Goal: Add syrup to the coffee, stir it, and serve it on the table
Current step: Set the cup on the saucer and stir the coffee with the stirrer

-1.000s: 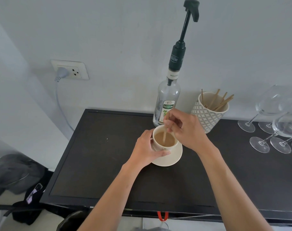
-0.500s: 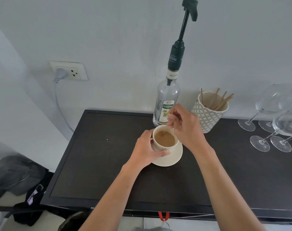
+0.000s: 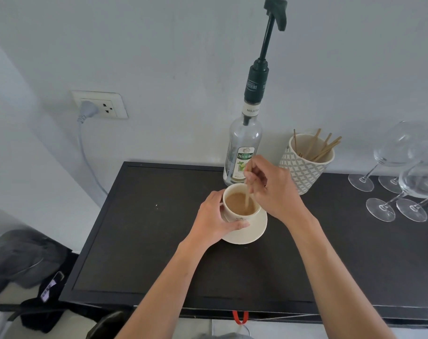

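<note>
A: The stir stick [image 3: 246, 195] was lifted clear of the coffee cup [image 3: 241, 204] half a second ago; now it's dipped back in.

B: So stirring continues. Right hand [image 3: 271, 189] pinches the stick; left hand [image 3: 214, 217] grips the cup on its saucer [image 3: 253, 232], on the black table [image 3: 159, 241].

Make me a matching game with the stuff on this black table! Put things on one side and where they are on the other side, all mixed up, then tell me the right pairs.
Things:
1. coffee cup
2. stir stick
3. syrup bottle
4. wine glasses

Places:
A. pinched in the right hand, with its end in the coffee
B. on the saucer, gripped by the left hand
C. at the far right of the table
D. standing by the wall, just behind the cup

Right pairs: 1-B, 2-A, 3-D, 4-C
</note>
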Demonstrator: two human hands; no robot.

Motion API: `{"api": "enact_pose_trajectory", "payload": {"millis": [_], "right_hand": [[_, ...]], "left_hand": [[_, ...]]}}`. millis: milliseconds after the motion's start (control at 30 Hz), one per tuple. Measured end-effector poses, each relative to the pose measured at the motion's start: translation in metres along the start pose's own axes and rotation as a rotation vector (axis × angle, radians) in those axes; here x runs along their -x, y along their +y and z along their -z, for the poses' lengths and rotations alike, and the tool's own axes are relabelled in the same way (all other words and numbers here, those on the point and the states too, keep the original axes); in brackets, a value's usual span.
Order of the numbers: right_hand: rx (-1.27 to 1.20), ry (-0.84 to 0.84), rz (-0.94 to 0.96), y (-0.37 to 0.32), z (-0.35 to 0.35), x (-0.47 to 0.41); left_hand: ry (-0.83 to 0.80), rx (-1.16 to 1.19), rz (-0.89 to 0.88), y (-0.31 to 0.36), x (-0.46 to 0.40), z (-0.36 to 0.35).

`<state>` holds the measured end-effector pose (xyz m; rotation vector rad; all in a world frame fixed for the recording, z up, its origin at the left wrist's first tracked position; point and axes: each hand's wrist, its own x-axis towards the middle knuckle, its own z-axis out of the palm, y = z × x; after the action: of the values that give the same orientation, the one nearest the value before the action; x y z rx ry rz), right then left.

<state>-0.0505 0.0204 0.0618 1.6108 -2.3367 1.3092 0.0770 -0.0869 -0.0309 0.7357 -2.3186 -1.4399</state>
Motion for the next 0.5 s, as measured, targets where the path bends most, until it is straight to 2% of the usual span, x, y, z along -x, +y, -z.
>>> {"api": "enact_pose_trajectory", "payload": {"millis": [100, 200, 300, 400, 500], "right_hand": [[-0.069, 0.012, -0.032, -0.0053, -0.0055, 0.0008], [0.01, 0.051, 0.01, -0.0018, -0.0038, -0.0028], [0.067, 0.021, 0.039, 0.002, 0.0023, -0.0022], [-0.07, -0.06, -0.033, -0.0054, 0.0001, 0.0014], [-0.072, 0.017, -0.06, -0.0037, -0.002, -0.0011]], "left_hand": [[-0.001, -0.002, -0.001, 0.0002, 0.0003, -0.0001], [-0.002, -0.015, -0.004, 0.0015, 0.0003, 0.0009], [-0.001, -0.019, -0.003, 0.0021, 0.0005, 0.0012], [0.0, -0.014, -0.001, 0.0016, 0.0004, 0.0014], [-0.004, -0.032, -0.001, 0.0021, 0.0004, 0.0015]]}}
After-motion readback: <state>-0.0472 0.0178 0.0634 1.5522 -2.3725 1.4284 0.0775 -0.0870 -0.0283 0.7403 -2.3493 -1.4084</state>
